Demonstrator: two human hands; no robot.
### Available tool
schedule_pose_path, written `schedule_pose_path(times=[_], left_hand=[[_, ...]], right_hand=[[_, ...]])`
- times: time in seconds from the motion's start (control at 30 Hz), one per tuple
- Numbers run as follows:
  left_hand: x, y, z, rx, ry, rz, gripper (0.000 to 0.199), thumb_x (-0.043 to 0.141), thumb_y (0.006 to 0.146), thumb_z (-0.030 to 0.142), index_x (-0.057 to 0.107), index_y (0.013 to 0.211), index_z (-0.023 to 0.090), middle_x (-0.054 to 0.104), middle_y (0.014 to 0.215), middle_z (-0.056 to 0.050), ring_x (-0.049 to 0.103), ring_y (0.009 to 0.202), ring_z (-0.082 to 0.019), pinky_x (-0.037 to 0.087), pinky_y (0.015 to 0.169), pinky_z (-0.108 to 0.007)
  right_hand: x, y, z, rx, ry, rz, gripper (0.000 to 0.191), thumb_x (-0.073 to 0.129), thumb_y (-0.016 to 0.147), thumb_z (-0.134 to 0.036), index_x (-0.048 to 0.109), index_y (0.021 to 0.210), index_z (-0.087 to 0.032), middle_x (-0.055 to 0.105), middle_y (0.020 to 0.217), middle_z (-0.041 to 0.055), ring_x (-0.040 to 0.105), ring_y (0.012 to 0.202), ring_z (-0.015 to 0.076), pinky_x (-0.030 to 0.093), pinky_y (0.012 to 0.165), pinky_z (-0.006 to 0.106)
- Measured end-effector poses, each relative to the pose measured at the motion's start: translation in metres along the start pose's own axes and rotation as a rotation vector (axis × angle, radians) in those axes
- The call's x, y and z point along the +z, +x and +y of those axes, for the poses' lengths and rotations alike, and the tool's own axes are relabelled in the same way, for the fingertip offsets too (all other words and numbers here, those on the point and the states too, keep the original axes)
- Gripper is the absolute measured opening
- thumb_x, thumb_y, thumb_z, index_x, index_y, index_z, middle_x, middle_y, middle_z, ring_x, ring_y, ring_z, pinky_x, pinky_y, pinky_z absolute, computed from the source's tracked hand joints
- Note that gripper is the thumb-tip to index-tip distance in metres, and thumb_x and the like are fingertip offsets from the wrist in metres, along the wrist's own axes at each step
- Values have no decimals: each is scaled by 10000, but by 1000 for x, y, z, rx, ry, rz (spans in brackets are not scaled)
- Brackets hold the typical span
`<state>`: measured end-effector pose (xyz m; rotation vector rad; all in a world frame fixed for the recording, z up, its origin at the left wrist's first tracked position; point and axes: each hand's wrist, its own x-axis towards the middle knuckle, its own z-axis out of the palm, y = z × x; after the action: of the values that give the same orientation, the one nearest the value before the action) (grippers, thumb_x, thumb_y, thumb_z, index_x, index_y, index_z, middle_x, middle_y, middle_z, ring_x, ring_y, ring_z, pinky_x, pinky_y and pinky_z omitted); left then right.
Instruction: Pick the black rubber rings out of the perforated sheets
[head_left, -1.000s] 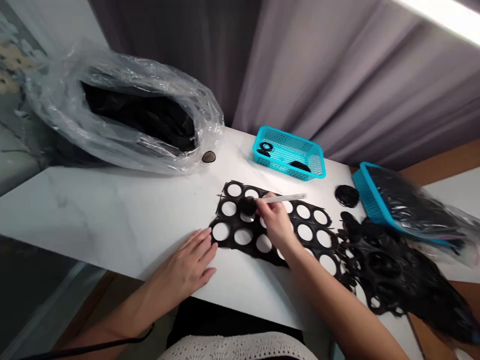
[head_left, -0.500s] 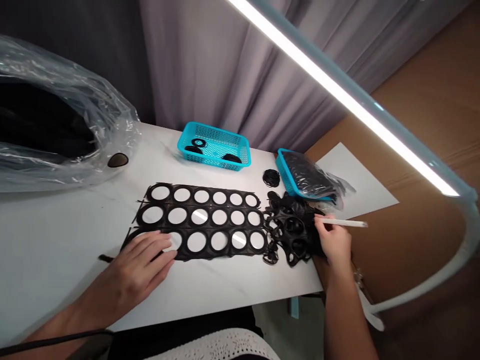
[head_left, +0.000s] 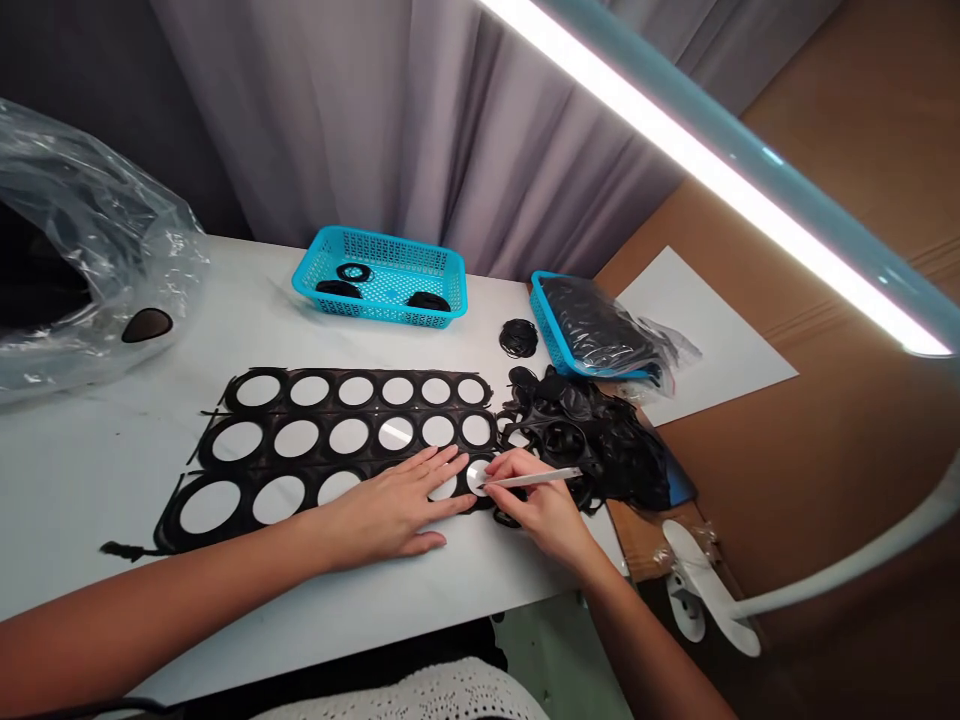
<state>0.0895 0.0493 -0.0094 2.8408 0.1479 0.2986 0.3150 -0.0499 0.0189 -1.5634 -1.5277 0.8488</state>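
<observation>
Black sheets with rows of round holes [head_left: 274,437] lie flat on the white table. My left hand [head_left: 394,503] rests palm down on the front row, fingers spread, holding nothing. In my right hand [head_left: 536,500] is a slim whitish pen-like tool [head_left: 544,477], pinched between the fingers, its tip at the rightmost hole of the front row. Just right of the sheets lies a tangled heap of black cut scraps [head_left: 600,435], partly behind my right hand.
A blue basket [head_left: 382,315] holds black rings. Another blue basket [head_left: 551,325] carries a bagged black bundle. Between them sits a black coil [head_left: 519,338]. A clear plastic bag [head_left: 150,240] stands left; a lamp [head_left: 720,180] hangs overhead.
My left hand has slid right along the front row. My right hand has come left from the scrap heap to the row's right end with the tool. The view has shifted.
</observation>
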Motion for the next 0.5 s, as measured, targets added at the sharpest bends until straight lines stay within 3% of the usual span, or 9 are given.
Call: schedule_pose_path(times=[0.27,0.5], left_hand=[[5,-4,1,-25,-41,39,581,696,897,332,494,1442,311,226,1653,-79,250,1504,-337,277,1214,-492],[2,-2,0,-34,-51,-1,592,701,894,317,489,1446,326,191,1661,-77,226,1507,-352,287,1207,-509]], right_hand=[[-2,-4,9,11,-26,-48,180,624,903,-205,602,724,-210,659,939,43,633,904,189,486,826,321],[-1,-4,8,13,-31,-55,173,631,900,-189,601,731,-207,652,942,39,632,899,185,480,825,320]])
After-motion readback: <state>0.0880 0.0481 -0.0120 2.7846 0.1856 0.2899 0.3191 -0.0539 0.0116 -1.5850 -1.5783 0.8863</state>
